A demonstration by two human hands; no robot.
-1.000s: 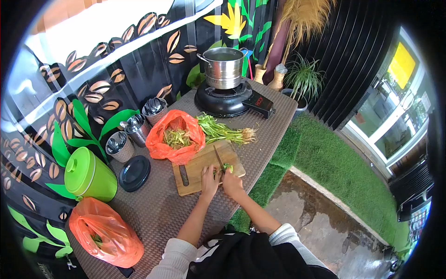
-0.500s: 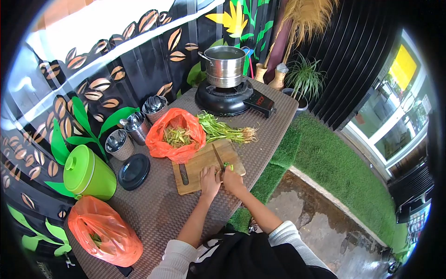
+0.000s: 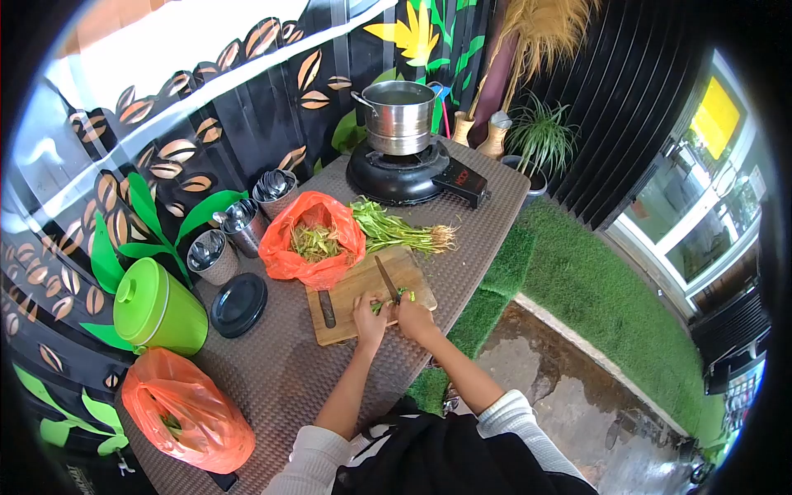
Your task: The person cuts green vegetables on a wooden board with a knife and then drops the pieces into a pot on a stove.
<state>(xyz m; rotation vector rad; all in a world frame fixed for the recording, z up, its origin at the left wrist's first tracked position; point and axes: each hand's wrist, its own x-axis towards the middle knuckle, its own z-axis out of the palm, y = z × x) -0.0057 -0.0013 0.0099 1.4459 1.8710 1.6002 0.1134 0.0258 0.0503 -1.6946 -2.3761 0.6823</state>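
In the head view, my right hand point(image 3: 414, 318) is closed round the handle of a knife point(image 3: 386, 275), whose dark blade points away over the wooden cutting board point(image 3: 351, 291). My left hand point(image 3: 370, 318) rests on the board just left of it, fingers bent round a small bunch of green herbs point(image 3: 378, 307). More bits of green point(image 3: 406, 293) show beside the blade, by my right fingers. Some of the stems are hidden under my hands. Farther back lies a bundle of leafy herbs point(image 3: 400, 231) with roots attached, touching the open orange plastic bag point(image 3: 285, 256) of trimmings.
A steel pot point(image 3: 400, 124) stands on a black burner point(image 3: 384, 177) at the back. Along the left are cutlery cups point(image 3: 216, 262), a black lid point(image 3: 239, 305), a green bucket point(image 3: 169, 313) and a tied orange bag point(image 3: 194, 421). The table's right edge point(image 3: 458, 289) runs close to my right hand.
My left hand has shifted slightly left, opening a small gap from my right hand, and the green herbs under its fingers now show. The knife has moved only slightly.
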